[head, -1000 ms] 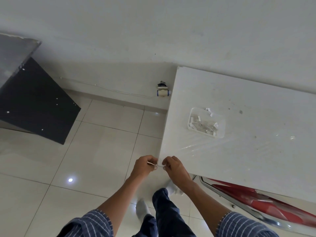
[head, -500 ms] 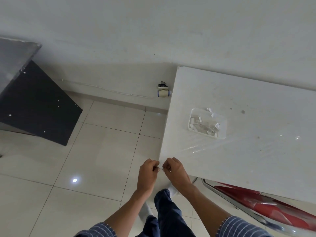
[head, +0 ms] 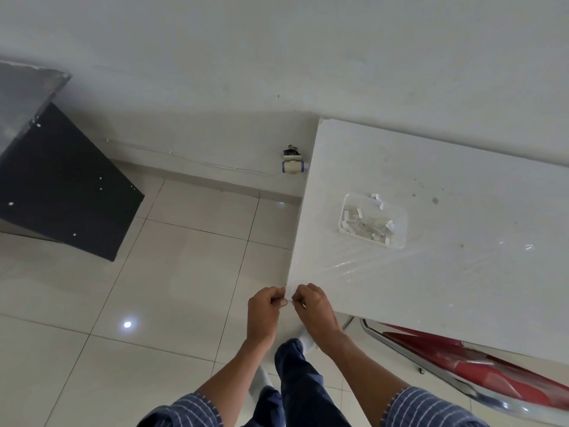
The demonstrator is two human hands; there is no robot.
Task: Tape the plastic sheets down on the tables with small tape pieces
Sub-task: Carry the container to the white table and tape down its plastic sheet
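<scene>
— Started with the biggest?

— Started there. Saw a plain white wall [head: 277, 41] up top and pale glossy floor tiles [head: 154, 288] below, with one bright spot of light reflected.

— And against that wall?

— Found a white table [head: 309, 211] on the right, pushed to the wall, covered with a clear plastic sheet [head: 369, 266] lying wrinkled and shiny toward the near left corner. Noted a dark speckled panel [head: 67, 186] far left, well apart from it. Also something red with a chrome edge [head: 462, 359] under the table's near side.

— Anything on top?

— Spotted a clear tub [head: 401, 217] resting on the sheet near the left edge, holding loose white tape pieces [head: 366, 224].

— And the hands?

— Met just at the table's near left corner. Saw the left hand [head: 264, 312] curled, thumb and forefinger pinching one end of a small tape piece [head: 286, 301]. Saw the right hand [head: 314, 309] likewise curled, pinching the other end. Held between them, just beside the corner; could not tell whether touching the sheet there.
</scene>
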